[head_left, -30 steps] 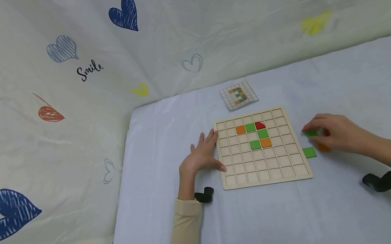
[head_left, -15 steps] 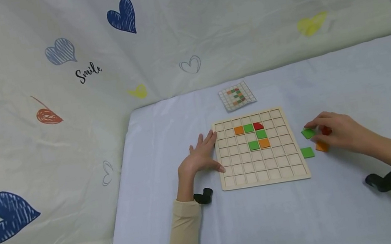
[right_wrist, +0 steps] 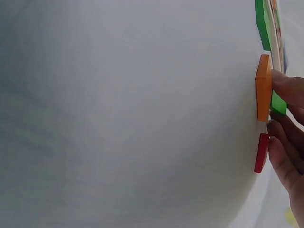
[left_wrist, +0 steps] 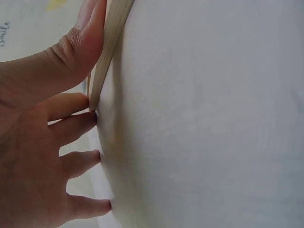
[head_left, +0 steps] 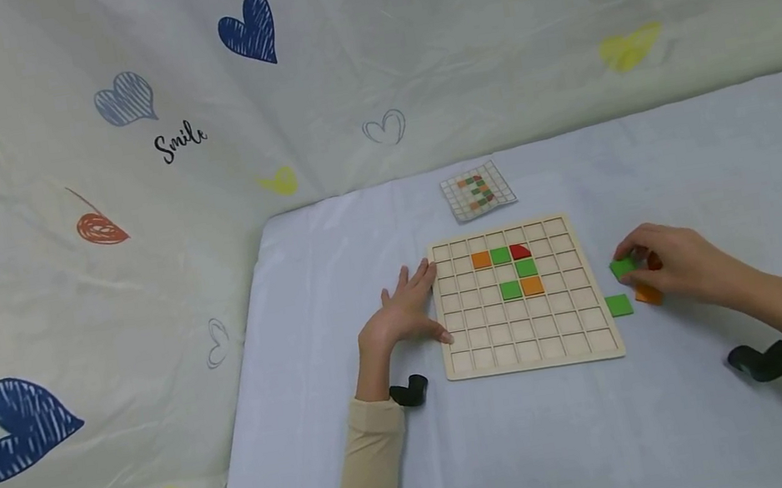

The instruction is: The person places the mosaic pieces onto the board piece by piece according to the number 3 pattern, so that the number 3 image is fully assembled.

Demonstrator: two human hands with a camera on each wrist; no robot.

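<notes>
My left hand (head_left: 401, 314) has its fingers spread, with thumb and fingertips resting along the left edge of a wooden grid board (head_left: 469, 360). In the left wrist view the thumb (left_wrist: 78, 50) touches the board's side. To the right of the board, my right hand (head_left: 678, 262) pinches a green square tile (head_left: 622, 268) between thumb and fingers. Below it lie another green tile (head_left: 619, 305), by the board's edge, and an orange tile (head_left: 647, 293). A red tile (right_wrist: 261, 154) sits under the right hand, mostly hidden in the head view.
Orange, green and red tiles, such as an orange one (head_left: 532, 285), fill several cells of the board. Behind it lies a pattern card (head_left: 477, 190) with a coloured grid. A white cloth covers the table (head_left: 542, 441), and a printed sheet (head_left: 317, 103) hangs behind.
The right fingertips have drawn slightly to the right over the green tile, which shows more now. The left hand and the board keep their places.
</notes>
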